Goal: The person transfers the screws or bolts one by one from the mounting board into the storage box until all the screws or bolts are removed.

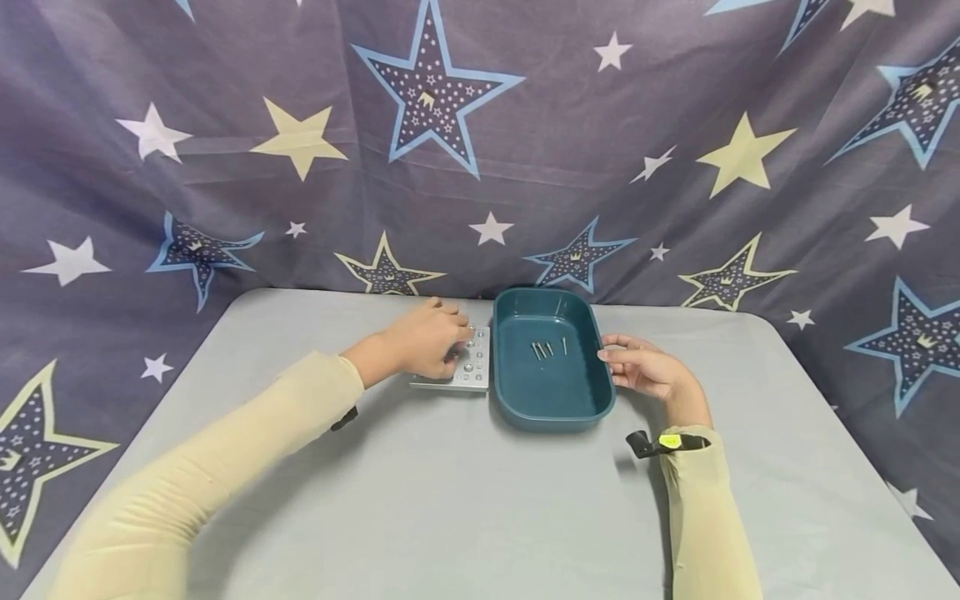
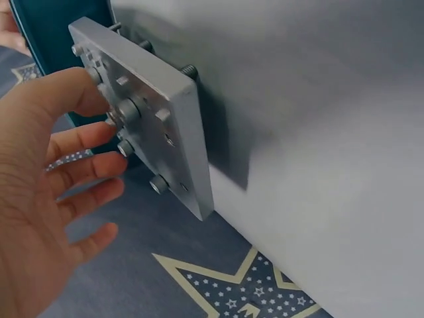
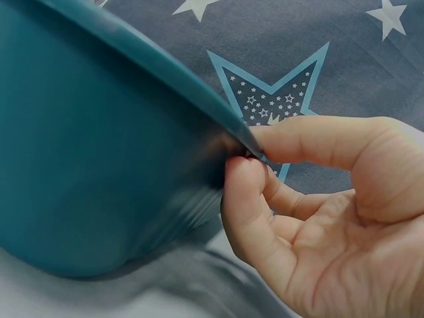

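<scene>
Screw plate (image 2: 147, 132), silver, on the table just left of the tray, under the left hand (image 1: 429, 340). Left thumb and forefinger sit at a small screw head (image 2: 112, 118), one on each side; can't tell if they actually pinch it. Other three fingers spread apart, short of the plate face.

Right hand (image 1: 647, 365): thumb and fingertips clamped on the tray's right rim, near mid-length.

Plate carries several screw heads of different sizes on its face; threaded ends poke out the back. Tray (image 1: 540, 387) is teal, deep, rounded corners, long side running away from the person. Inside: three slim screws (image 1: 541, 351) bunched side by side, plus a single screw (image 1: 565, 346) just right of them. All lie on the tray floor.

Further out: both sleeves pale yellow; black strap (image 1: 693, 442) with a yellow-green tag at the right wrist. Table (image 1: 465, 483) light grey. Dark star-print cloth (image 1: 570, 150) behind it.
</scene>
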### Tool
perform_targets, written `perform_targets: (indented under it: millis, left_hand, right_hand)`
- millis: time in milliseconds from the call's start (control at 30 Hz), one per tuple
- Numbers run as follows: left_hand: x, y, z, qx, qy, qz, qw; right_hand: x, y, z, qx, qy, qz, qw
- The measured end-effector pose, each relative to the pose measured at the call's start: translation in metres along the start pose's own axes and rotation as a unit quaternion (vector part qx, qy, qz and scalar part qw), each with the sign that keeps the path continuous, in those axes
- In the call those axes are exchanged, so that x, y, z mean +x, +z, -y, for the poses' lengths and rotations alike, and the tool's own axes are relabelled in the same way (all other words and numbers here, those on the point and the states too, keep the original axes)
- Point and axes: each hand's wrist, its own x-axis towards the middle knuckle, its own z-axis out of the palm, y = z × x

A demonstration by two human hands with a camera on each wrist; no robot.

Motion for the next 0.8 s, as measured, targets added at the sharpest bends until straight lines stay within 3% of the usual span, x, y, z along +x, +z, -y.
perform_targets:
  millis: [433, 800]
  left_hand:
    - [0.012, 0.002, -0.006, -0.028, -0.047, 0.057, 0.9969]
    - [0.023, 0.001, -0.007, -0.053, -0.103, 0.113, 0.9869]
  right_hand:
    - [0.000, -0.001, 0.000, 0.007, -0.001, 0.015, 1.000]
    - [0.001, -0.002, 0.000, 0.013, -0.005, 0.016, 1.000]
